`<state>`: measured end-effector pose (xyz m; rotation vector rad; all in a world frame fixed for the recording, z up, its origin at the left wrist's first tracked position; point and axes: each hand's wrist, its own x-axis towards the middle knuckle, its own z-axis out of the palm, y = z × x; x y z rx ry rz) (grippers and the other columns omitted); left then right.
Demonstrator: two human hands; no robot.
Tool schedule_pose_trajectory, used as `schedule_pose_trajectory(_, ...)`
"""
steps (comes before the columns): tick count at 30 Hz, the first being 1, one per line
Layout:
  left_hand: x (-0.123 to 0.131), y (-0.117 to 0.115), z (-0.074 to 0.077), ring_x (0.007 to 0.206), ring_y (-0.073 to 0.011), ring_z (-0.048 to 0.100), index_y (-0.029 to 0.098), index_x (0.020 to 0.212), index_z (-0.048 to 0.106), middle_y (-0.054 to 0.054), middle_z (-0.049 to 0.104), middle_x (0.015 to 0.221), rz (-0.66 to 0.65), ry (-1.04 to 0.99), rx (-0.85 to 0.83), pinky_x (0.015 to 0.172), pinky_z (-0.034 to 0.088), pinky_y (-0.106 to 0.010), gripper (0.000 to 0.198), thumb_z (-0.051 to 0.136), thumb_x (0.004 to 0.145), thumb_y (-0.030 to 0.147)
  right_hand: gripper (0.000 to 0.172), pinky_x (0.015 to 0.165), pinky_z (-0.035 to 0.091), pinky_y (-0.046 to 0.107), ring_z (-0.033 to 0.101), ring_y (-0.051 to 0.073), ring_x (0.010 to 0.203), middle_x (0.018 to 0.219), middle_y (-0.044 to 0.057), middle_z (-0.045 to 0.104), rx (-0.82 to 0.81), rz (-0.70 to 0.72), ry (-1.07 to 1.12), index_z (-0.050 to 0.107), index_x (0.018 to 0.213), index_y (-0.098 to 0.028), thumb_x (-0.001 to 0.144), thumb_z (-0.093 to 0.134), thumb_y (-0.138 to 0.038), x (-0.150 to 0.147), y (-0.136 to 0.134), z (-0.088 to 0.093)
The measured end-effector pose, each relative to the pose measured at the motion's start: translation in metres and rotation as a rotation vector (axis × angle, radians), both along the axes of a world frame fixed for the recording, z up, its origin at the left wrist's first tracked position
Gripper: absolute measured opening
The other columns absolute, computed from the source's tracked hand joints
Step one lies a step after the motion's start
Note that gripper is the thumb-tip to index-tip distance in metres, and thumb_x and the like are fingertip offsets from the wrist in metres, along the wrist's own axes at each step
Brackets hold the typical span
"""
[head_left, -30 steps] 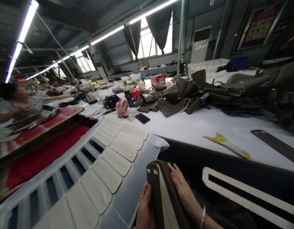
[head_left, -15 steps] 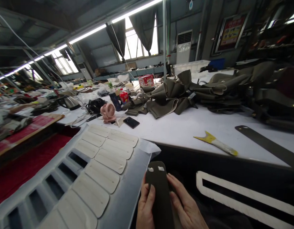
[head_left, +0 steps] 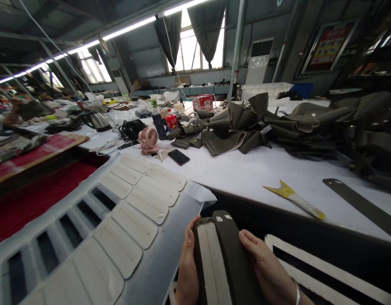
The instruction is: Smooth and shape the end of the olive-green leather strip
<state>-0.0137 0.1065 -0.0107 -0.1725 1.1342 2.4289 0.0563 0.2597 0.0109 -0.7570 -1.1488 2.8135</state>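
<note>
I had both hands low at the near edge of the view, closed around a pair of dark olive strap pieces held lengthwise just short of the white table. I could not tell whether they rested on anything beneath. My left hand gripped the left side, thumb hooked over the rounded far end of the lower strap piece, whose pale lining faced up. My right hand lay along the right edge of the upper strap piece, fingers pressed to it, so neither hand was free. The upper piece sat partly over the lower one, offset to the right, and its rounded tip, with two small pale tabs, reached a little further out. I judged this to be the matching step: two like parts laid together but not yet squared. As I read it, the next move would call for sliding the upper piece left until tips and long edges met, with even pressure from both sides. A yellow-handled scraper and a long dark strap lay on the table beyond, and a sheet of pale cut pieces lay to my left.
</note>
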Motion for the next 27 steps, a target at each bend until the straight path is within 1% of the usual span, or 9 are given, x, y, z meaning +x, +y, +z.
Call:
schedule_pose_trajectory(3,-0.008,0.004,0.0,0.11,-0.0273,0.061,0.02,0.125,0.058,-0.011,0.066,0.121,-0.038,0.067,0.001,0.096,0.048,-0.041,0.049,0.055,0.088,0.051,0.027,0.066,0.048,0.019,0.055,0.012,0.071,0.077,-0.002,0.063,0.05,-0.034,-0.054,0.063,0.078,-0.02,0.076,0.077,-0.044,0.006,0.005,0.003)
schedule_pose_trajectory(5,-0.013,0.006,-0.001,0.105,-0.0258,0.062,0.019,0.116,0.061,-0.011,0.066,0.117,-0.061,0.119,0.0,0.093,0.048,-0.04,0.043,0.051,0.09,0.052,0.03,0.067,0.048,0.02,0.056,0.013,0.071,0.076,-0.002,0.063,0.09,-0.076,-0.099,0.064,0.078,-0.021,0.072,0.078,-0.047,0.014,0.005,0.009)
schedule_pose_trajectory(7,-0.017,0.009,-0.003,0.1,-0.0238,0.062,0.019,0.111,0.062,-0.01,0.066,0.113,-0.074,0.151,-0.031,0.09,0.049,-0.036,0.041,0.049,0.091,0.052,0.036,0.063,0.048,0.021,0.054,0.013,0.067,0.074,-0.002,0.062,0.12,-0.074,-0.139,0.062,0.075,-0.021,0.07,0.079,-0.052,0.022,0.001,0.016)
schedule_pose_trajectory(10,-0.019,0.015,-0.005,0.089,-0.0218,0.062,0.019,0.113,0.06,-0.009,0.067,0.104,-0.123,0.162,-0.098,0.08,0.049,-0.033,0.045,0.042,0.092,0.056,0.042,0.053,0.042,0.021,0.048,0.011,0.058,0.066,-0.003,0.057,0.196,0.007,-0.147,0.057,0.073,-0.02,0.07,0.076,-0.058,0.028,-0.008,0.023)
schedule_pose_trajectory(12,-0.017,0.018,-0.005,0.083,-0.0217,0.062,0.019,0.114,0.058,-0.01,0.067,0.099,-0.163,0.167,-0.1,0.076,0.05,-0.034,0.05,0.035,0.093,0.058,0.047,0.05,0.038,0.02,0.045,0.01,0.056,0.063,-0.003,0.054,0.277,0.052,-0.131,0.054,0.071,-0.02,0.07,0.074,-0.062,0.026,-0.015,0.022)
schedule_pose_trajectory(14,-0.015,0.02,-0.004,0.081,-0.0228,0.063,0.018,0.114,0.057,-0.01,0.068,0.097,-0.178,0.183,-0.107,0.075,0.05,-0.036,0.053,0.03,0.094,0.059,0.052,0.05,0.036,0.02,0.043,0.01,0.056,0.062,-0.003,0.052,0.359,0.065,-0.115,0.051,0.07,-0.019,0.069,0.072,-0.066,0.021,-0.021,0.02)
schedule_pose_trajectory(17,-0.014,0.019,-0.003,0.084,-0.0241,0.064,0.019,0.119,0.054,-0.011,0.068,0.101,-0.19,0.224,-0.19,0.075,0.051,-0.037,0.053,0.03,0.094,0.059,0.054,0.05,0.035,0.021,0.042,0.01,0.057,0.063,-0.003,0.051,0.452,0.069,-0.112,0.051,0.071,-0.018,0.07,0.067,-0.07,0.015,-0.025,0.016)
schedule_pose_trajectory(22,-0.015,0.016,0.001,0.082,-0.0211,0.064,0.019,0.116,0.058,-0.009,0.069,0.098,-0.177,0.321,-0.317,0.073,0.05,-0.032,0.051,0.032,0.094,0.057,0.055,0.051,0.034,0.023,0.042,0.011,0.059,0.065,-0.002,0.052,0.542,0.097,-0.13,0.051,0.073,-0.017,0.073,0.062,-0.071,0.013,-0.025,0.016)
schedule_pose_trajectory(27,-0.014,0.015,0.0,0.075,-0.0187,0.062,0.02,0.117,0.058,-0.007,0.069,0.093,-0.186,0.283,-0.262,0.067,0.049,-0.03,0.047,0.032,0.096,0.053,0.057,0.053,0.032,0.024,0.041,0.012,0.06,0.065,-0.002,0.049,0.63,0.143,-0.162,0.051,0.074,-0.017,0.074,0.058,-0.073,0.009,-0.025,0.013)
